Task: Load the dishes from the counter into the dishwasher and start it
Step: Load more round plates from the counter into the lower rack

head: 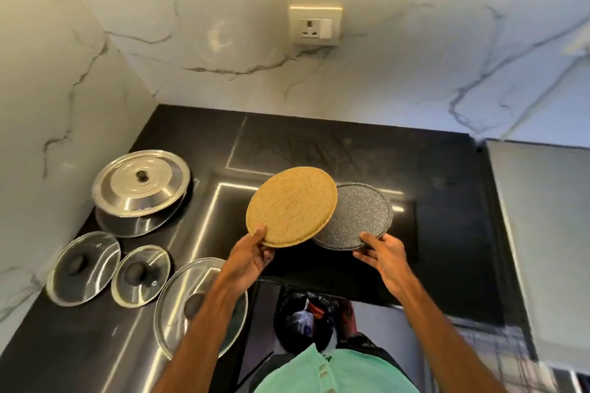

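Holding two round plates above the black counter, flat faces tilted up toward us; being discs, they show no long axis. Our left hand pinches the tan speckled plate at its near rim, thumb on top. Our right hand grips the grey speckled plate likewise. Tan overlaps grey's left edge. A steel lid and glass lids lie at left.

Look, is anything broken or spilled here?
Nothing looks broken or spilled. The left hand holds the tan plate, the right hand the gray plate, and the steel lid and glass lids lie on the counter.
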Motion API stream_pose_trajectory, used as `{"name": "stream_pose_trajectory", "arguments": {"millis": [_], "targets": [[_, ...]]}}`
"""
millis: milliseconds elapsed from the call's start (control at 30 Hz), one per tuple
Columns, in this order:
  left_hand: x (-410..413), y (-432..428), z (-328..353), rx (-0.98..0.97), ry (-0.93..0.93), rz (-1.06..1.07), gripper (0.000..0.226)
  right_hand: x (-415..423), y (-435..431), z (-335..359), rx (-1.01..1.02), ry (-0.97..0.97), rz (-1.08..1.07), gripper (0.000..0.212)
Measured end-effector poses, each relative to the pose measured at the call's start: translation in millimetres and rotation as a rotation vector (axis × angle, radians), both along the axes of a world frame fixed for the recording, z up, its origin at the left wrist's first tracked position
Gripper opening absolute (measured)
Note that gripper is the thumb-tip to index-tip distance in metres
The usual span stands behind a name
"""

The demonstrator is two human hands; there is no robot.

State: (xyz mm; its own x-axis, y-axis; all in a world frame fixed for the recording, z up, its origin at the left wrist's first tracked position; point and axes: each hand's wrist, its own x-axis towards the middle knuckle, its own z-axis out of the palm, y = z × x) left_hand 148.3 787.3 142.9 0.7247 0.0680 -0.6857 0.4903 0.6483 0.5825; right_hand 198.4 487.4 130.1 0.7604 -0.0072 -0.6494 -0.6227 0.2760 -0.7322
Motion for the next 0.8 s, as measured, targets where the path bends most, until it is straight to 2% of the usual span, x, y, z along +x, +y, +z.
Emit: {"name": "stream_pose_trajectory", "arguments": {"millis": [267, 467, 667, 800], "targets": [[-45, -90, -7, -0.088, -0.055, -0.490, 0.030, -165, -65, 21, -0.090, -0.056, -0.366, 0.030], [-103, -155, -2, -0.121, -0.023, -0.690, 0.025, -291, -98, 32, -0.121, -0.023, -0.627, 0.025], [-164, -218, -1, -0.073, 0.037, -0.895, 0.049, -383, -144, 35, -0.141, 0.055, -0.833, 0.010], [-201, -259, -10, 0.000, 0.050, -1.020, 0.053, -431, -178, 25, -0.147, 0.108, -0.872, 0.007]]}}
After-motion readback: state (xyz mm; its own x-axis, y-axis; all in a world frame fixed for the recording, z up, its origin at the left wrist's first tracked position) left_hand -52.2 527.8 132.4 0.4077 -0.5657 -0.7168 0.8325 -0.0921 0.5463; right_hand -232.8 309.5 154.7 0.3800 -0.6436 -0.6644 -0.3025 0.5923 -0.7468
